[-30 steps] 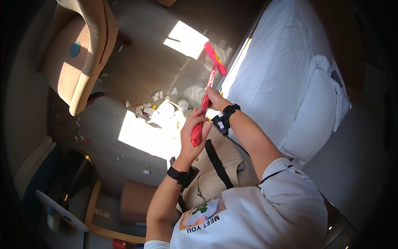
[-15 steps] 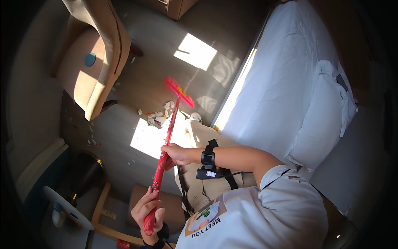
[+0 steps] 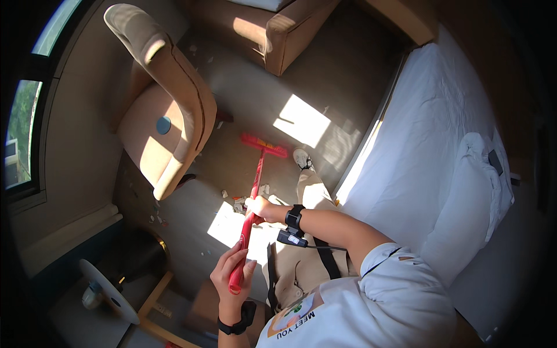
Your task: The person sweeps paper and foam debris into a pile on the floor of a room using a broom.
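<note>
A red broom [image 3: 254, 184] with a red brush head [image 3: 264, 145] rests its bristles on the brown floor [image 3: 325, 87]. My left hand [image 3: 232, 272] grips the top end of the handle, low in the view. My right hand [image 3: 258, 209] holds the handle further down, a black band on its wrist. Small scraps of litter [image 3: 238, 203] lie on the floor beside the handle, near a sunlit patch.
A tan armchair [image 3: 165, 116] stands left of the broom head. A brown sofa [image 3: 272, 29] is at the top. A bed with white sheets [image 3: 429, 156] fills the right. A round white side table [image 3: 107, 290] and wooden frame stand at the lower left. More scraps lie by the armchair.
The broom head has swung from beside the bed to the floor in front of the armchair. My left hand dropped low on the handle's end; my right hand stays midway on the handle.
</note>
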Demonstrator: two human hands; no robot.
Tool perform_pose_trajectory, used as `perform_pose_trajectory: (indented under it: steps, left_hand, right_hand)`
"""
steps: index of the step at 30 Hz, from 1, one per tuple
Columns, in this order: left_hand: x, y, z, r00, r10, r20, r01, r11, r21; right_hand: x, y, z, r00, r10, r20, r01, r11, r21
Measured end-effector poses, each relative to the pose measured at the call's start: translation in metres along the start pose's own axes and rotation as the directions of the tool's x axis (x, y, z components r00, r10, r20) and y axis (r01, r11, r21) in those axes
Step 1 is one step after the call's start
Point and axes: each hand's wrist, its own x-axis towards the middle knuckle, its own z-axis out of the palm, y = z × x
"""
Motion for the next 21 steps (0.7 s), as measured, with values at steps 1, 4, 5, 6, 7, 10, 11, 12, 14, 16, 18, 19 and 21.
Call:
perform_pose_trajectory:
  steps: [1,4,5,6,7,10,11,12,14,16,18,19,21]
  left_hand:
    - [0.013,0.023,-0.005,0.998,0.055,0.026,-0.057,0.993,0.106]
    - [0.064,0.088,-0.005,0.922,0.333,0.198,-0.378,0.886,0.269]
    - [0.078,0.103,-0.002,0.912,0.321,0.255,-0.387,0.878,0.28]
    - [0.088,0.113,0.0,0.917,0.316,0.244,-0.38,0.878,0.291]
    - [0.098,0.121,0.002,0.934,0.247,0.258,-0.312,0.917,0.25]
    - [0.128,0.129,0.004,0.95,0.118,0.288,-0.161,0.979,0.129]
    - [0.136,0.124,0.004,0.954,-0.113,0.279,0.157,0.978,-0.14]
    - [0.146,0.116,0.005,0.89,-0.32,0.323,0.435,0.809,-0.395]
    - [0.17,0.108,0.009,0.864,-0.383,0.328,0.504,0.639,-0.581]
    - [0.2,0.114,0.008,0.755,-0.413,0.509,0.623,0.208,-0.754]
    - [0.228,0.108,0.009,0.77,-0.45,0.452,0.583,0.211,-0.785]
    - [0.245,0.103,0.006,0.753,-0.405,0.519,0.575,0.023,-0.818]
    - [0.276,0.1,0.001,0.73,-0.341,0.593,0.585,-0.138,-0.799]
  right_hand:
    - [-0.01,-0.012,0.003,1.0,-0.001,-0.015,0.003,0.992,0.122]
    - [-0.058,-0.077,-0.01,0.999,0.028,0.046,-0.044,0.909,0.414]
    - [-0.06,-0.095,-0.023,0.997,0.019,0.077,-0.053,0.878,0.475]
    - [-0.061,-0.114,-0.034,0.994,0.01,0.108,-0.066,0.844,0.532]
    - [-0.065,-0.13,-0.04,0.997,0.011,0.074,-0.046,0.87,0.491]
    - [-0.046,-0.177,-0.064,0.991,-0.085,0.099,0.035,0.904,0.426]
    - [-0.037,-0.193,-0.066,0.998,-0.05,0.049,0.03,0.938,0.346]
    - [-0.026,-0.209,-0.066,0.996,-0.054,0.067,0.029,0.945,0.327]
    - [0.001,-0.236,-0.069,0.999,-0.039,-0.024,0.041,0.997,0.068]
    - [0.031,-0.254,-0.077,0.994,-0.096,-0.051,0.103,0.982,0.16]
    - [0.046,-0.285,-0.077,0.991,-0.089,-0.098,0.093,0.995,0.042]
    - [0.054,-0.301,-0.078,0.991,-0.098,-0.097,0.1,0.995,0.016]
    - [0.062,-0.331,-0.081,0.994,-0.102,-0.048,0.101,0.995,-0.023]
